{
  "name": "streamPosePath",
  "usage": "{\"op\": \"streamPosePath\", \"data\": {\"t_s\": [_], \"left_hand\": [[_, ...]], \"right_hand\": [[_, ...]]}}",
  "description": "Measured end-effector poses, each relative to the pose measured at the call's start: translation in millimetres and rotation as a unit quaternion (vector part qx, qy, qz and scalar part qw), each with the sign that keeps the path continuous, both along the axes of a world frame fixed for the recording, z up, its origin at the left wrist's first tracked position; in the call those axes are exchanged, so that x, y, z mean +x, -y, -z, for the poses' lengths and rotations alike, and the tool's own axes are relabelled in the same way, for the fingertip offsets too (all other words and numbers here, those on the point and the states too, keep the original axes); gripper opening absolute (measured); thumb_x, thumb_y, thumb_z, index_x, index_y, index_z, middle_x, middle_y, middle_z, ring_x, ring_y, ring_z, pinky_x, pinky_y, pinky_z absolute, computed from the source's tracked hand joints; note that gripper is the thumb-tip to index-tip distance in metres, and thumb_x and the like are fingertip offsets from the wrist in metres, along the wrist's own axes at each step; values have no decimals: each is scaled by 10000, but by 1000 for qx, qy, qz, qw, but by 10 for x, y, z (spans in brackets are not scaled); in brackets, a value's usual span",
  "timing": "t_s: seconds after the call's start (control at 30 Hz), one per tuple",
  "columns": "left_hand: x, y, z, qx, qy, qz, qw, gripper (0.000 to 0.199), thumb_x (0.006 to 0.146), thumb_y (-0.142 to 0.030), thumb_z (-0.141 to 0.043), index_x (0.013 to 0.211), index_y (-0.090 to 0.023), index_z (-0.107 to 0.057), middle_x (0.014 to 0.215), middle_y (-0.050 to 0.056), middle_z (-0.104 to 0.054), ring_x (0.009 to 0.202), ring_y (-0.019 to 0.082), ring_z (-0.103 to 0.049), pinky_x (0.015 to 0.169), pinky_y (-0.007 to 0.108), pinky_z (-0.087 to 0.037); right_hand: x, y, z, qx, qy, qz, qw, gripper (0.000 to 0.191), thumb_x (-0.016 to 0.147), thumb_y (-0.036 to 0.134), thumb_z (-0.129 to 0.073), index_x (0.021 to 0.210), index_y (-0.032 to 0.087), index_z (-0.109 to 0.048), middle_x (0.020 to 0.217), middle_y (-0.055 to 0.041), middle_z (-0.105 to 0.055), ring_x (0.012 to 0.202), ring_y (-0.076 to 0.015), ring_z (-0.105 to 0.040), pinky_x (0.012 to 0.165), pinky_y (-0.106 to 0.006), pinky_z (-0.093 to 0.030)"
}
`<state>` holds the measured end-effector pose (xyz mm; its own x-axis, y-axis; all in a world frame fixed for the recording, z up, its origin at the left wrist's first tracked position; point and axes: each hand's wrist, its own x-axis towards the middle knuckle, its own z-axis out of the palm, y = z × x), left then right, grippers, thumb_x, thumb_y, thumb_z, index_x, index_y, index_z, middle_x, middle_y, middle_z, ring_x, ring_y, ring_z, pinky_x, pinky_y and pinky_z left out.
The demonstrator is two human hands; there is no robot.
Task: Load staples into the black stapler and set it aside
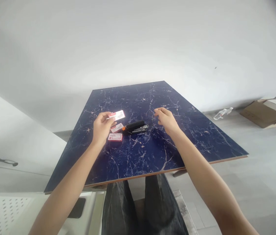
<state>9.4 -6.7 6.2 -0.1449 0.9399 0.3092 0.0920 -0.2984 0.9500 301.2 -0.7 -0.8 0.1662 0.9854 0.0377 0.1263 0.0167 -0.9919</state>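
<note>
My left hand holds a small red-and-white box between thumb and fingers, above the blue table. Just below it, two similar boxes lie on the table: one tilted, the other nearer to me. Beside them lies a black stapler with an orange spot at its left end and metal parts showing on the right. My right hand is over the table to the right of the stapler. Its fingers are curled in a pinch; whether anything small is between them cannot be seen.
The blue marbled table stands near a white wall. On the floor to the right are a clear plastic bottle and a cardboard box. At lower left, a dark phone-like object rests on a pale surface. My legs are under the near edge.
</note>
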Motion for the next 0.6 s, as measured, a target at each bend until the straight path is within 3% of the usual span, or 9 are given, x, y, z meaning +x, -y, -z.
{"op": "streamPosePath", "data": {"t_s": [0.03, 0.1, 0.2, 0.27, 0.37, 0.47, 0.53, 0.6], "left_hand": [[-65, -47, 14, -5, -38, -13, 999, 277, 796, -307, -721, 1039, -205, -637, 1086, 62, -710, 910, 200, -715, 768, 331, -607], [-177, -112, 40, -23, -155, -33, 987, 263, 816, -317, -683, 1054, -214, -645, 1000, 52, -727, 829, 207, -717, 734, 335, -589], [-283, -156, 63, 8, -361, -80, 929, 264, 834, -317, -654, 1080, -222, -664, 970, 64, -729, 838, 244, -699, 788, 372, -548], [-328, -179, 81, 31, -448, -98, 888, 271, 844, -320, -638, 1088, -208, -677, 1013, 93, -720, 894, 272, -682, 833, 394, -524], [-392, -225, 133, 16, -505, -90, 859, 283, 871, -363, -604, 1065, -188, -712, 1020, 125, -710, 919, 296, -663, 848, 416, -511], [-433, -241, 161, 46, -530, -108, 840, 294, 897, -396, -573, 992, -183, -751, 1040, 146, -693, 1010, 325, -624, 928, 475, -477], [-412, -206, 131, 97, -517, -121, 842, 305, 913, -387, -553, 1013, -181, -756, 1086, 147, -681, 1073, 328, -592, 976, 494, -452], [-339, -134, 75, 142, -488, -88, 857, 319, 930, -371, -537, 1093, -186, -739, 1132, 130, -677, 1087, 303, -585, 991, 475, -451]], "right_hand": [[55, -60, 54, -6, 15, 38, 999, 200, 845, 322, -596, 1006, 213, -641, 891, -24, -632, 646, -109, -499, 539, -212, -401], [128, -146, 148, -24, 31, 47, 998, 238, 770, 180, -576, 996, 193, -650, 962, -42, -670, 747, -126, -587, 660, -229, -479], [142, -179, 225, -25, 87, 3, 996, 322, 722, 113, -554, 1016, 176, -671, 1069, -75, -707, 908, -169, -661, 833, -289, -518], [117, -158, 232, -7, 158, -27, 987, 318, 735, 96, -552, 1006, 180, -696, 1062, -75, -731, 969, -193, -677, 915, -328, -511], [74, -122, 222, 22, 243, -52, 968, 319, 754, 59, -554, 977, 197, -735, 1033, -64, -756, 1007, -207, -695, 989, -343, -496], [55, -124, 234, 17, 215, -50, 975, 280, 819, 107, -560, 1012, 190, -744, 1016, -75, -763, 920, -203, -733, 931, -336, -552], [57, -138, 249, 2, 176, -44, 983, 233, 854, 166, -573, 1016, 177, -741, 954, -81, -768, 850, -204, -748, 875, -342, -589], [64, -143, 249, -4, 126, -41, 991, 186, 863, 203, -605, 988, 169, -738, 910, -83, -771, 849, -207, -752, 872, -343, -599]]}}
